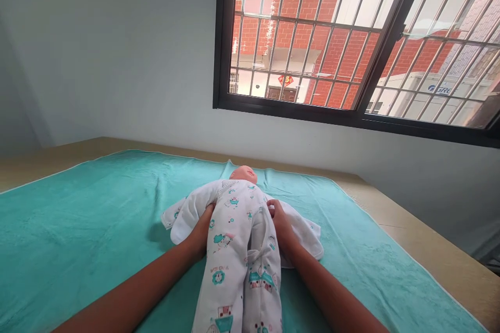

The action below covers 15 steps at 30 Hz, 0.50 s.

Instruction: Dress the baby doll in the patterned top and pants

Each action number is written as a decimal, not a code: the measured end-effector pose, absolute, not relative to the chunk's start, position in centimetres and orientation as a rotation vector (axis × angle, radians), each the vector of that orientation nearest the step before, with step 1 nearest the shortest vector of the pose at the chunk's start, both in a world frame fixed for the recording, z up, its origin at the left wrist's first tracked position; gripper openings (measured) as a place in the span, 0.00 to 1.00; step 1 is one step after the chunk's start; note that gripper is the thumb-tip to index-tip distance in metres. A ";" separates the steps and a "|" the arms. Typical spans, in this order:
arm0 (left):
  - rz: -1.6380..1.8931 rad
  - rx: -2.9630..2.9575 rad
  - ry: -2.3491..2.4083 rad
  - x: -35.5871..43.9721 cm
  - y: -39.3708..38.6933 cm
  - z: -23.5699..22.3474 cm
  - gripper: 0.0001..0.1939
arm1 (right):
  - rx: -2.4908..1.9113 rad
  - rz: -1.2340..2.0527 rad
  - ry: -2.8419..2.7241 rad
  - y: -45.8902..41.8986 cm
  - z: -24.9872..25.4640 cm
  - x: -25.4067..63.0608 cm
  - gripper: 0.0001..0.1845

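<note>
Pink, plastic-looking baby doll (244, 173): lies on the soft blue-green blanket (97, 218), head near the far edge, legs toward the person.
White cloth suit with green and pink pictures (230, 239): covers the doll's body and legs.
Plain white floppy cloth (307, 237): spreads out on both sides.
Left hand (201, 226): touches the suit's side; most fingers are hidden, so I cannot tell if they grip.
Right hand (280, 221): fingers bend close together by the other side; I cannot tell if they pinch.
Suit so far: it looks on. A gap shows beside one leg, maybe not closed. What else is left, I cannot tell.
</note>
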<state>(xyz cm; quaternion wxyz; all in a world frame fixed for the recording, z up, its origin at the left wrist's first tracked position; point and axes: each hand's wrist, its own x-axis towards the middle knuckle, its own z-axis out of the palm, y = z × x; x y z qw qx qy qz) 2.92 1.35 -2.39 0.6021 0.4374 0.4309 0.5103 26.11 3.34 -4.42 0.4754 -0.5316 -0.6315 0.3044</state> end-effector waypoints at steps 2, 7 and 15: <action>1.207 0.981 0.970 2.9 1.4 -2.8 0.27 | -1.389 0.600 -1.606 3.4 -4.5 26.1 0.08; 1.329 1.049 1.013 2.7 1.2 -2.8 0.23 | -1.407 0.506 -1.709 3.7 -4.6 26.1 0.04; 1.098 1.027 0.833 2.7 1.6 -2.5 0.21 | -1.274 0.815 -1.510 3.3 -3.1 26.1 0.06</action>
